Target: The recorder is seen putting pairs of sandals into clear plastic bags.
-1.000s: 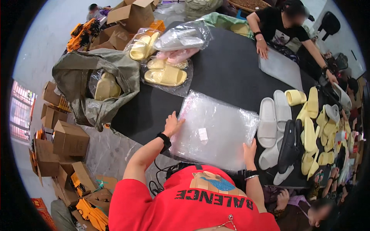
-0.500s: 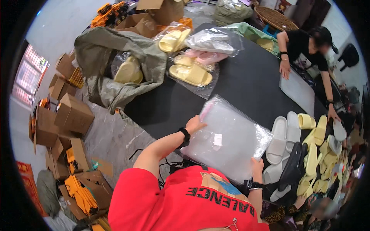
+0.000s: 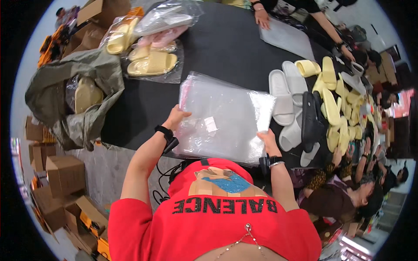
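Holding a stack of clear plastic bags (image 3: 224, 117) by its 2 sides, the person stands at the near edge of the black table (image 3: 230, 48). The left hand (image 3: 175, 117) grips the left edge of the stack, with the fingers closed around it. The right hand (image 3: 267, 140) grips the lower right corner of the stack; the thumb lies on top, and the other fingers are hidden under the plastic. The stack rests on the table near its front edge, and it has a small white label (image 3: 210, 124) near its middle. Each wrist carries a dark band.

To the right of the stack, just beside it, lie 2 grey slippers (image 3: 287, 93) side by side, then a black slipper (image 3: 310, 119), and further right a heap of yellow slippers (image 3: 337, 100). Behind the stack, at the far left part of the table, there are bagged slippers (image 3: 150, 52) in clear plastic, yellow and pink ones. To the left of the table hangs an olive cloth sack (image 3: 69, 87) with a bagged yellow pair in it. Cardboard boxes (image 3: 61, 174) stand on the floor left of the person.

At the far side of the table, another person's hands (image 3: 262, 18) press on a flat grey sheet (image 3: 287, 39). More people sit at the right, beyond the yellow heap.
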Demonstrator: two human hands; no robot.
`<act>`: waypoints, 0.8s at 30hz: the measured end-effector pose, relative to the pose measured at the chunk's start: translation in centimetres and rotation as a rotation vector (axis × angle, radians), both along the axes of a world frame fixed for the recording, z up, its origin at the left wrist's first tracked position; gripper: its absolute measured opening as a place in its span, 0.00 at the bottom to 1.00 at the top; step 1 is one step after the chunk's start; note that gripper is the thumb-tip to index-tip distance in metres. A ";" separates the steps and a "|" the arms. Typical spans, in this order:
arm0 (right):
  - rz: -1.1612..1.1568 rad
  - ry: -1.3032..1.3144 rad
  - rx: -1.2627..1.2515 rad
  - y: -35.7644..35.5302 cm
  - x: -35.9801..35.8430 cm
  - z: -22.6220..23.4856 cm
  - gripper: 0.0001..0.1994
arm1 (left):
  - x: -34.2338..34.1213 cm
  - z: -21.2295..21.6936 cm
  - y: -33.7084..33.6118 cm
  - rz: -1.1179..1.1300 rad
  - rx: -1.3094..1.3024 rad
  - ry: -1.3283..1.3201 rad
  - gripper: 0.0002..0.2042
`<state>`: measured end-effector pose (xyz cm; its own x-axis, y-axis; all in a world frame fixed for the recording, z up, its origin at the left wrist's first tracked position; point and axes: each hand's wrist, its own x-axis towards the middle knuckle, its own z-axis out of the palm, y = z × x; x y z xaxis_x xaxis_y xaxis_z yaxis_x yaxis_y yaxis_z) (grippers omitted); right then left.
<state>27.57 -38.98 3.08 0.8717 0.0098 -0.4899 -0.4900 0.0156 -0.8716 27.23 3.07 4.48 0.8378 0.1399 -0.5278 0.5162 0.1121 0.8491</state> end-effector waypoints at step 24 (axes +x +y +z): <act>-0.043 0.182 -0.191 4.3 0.8 5.4 0.28 | 12.2 3.5 -1.7 -0.462 1.355 -0.676 0.19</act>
